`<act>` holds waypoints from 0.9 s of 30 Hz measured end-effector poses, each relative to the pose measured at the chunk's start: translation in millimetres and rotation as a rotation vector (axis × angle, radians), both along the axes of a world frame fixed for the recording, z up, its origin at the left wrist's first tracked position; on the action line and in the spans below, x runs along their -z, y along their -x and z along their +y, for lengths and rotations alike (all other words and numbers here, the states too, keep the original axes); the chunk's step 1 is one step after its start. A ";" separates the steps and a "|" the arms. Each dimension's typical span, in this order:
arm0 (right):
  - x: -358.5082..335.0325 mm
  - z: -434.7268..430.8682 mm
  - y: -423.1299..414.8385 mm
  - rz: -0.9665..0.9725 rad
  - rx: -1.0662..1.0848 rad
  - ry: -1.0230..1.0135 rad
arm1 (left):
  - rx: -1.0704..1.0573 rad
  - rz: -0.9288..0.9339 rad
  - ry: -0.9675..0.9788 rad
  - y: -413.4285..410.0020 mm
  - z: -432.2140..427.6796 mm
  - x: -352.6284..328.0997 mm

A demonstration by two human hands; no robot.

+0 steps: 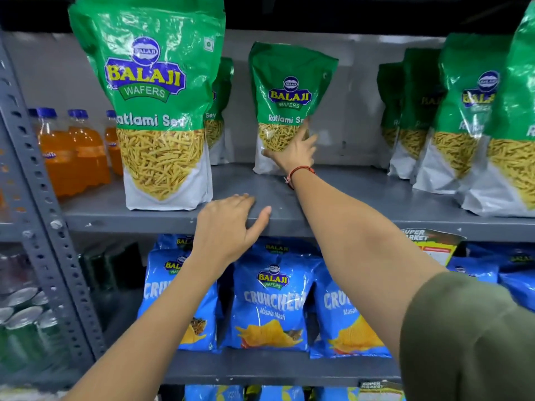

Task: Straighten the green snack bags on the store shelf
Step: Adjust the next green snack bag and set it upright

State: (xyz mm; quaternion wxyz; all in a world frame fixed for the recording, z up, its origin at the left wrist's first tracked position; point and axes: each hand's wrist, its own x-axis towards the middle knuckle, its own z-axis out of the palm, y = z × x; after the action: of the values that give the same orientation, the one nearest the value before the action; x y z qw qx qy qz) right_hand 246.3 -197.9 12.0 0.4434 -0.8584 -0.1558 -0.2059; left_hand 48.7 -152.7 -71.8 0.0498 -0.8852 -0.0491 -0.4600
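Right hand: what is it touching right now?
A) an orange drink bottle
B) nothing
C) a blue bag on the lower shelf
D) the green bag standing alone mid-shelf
D: the right hand lies against the lower front of the middle green bag, set back on the shelf; the left hand rests on the shelf's front edge.

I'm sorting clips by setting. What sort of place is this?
Most likely a supermarket aisle: grey slotted metal shelving holds rows of identical green snack bags, blue chip bags fill the shelf below, and a shelf-edge tag reads "Super Market".
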 end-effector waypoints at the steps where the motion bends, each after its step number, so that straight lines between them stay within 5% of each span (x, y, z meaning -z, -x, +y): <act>1: -1.1 3.2 -0.7 -0.008 0.003 0.001 | 0.002 -0.009 -0.001 -0.4 0.4 0.3; 27: 1.2 -37.1 44.7 -0.083 -0.020 -0.072 | -0.100 0.037 -0.026 -0.2 -6.8 0.5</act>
State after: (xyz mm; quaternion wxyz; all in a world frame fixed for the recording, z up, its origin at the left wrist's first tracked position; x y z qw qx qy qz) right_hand 201.6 -235.1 10.8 0.4690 -0.8310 -0.1753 -0.2424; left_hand 48.9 -159.5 -72.3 0.0850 -0.8893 -0.0863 -0.4409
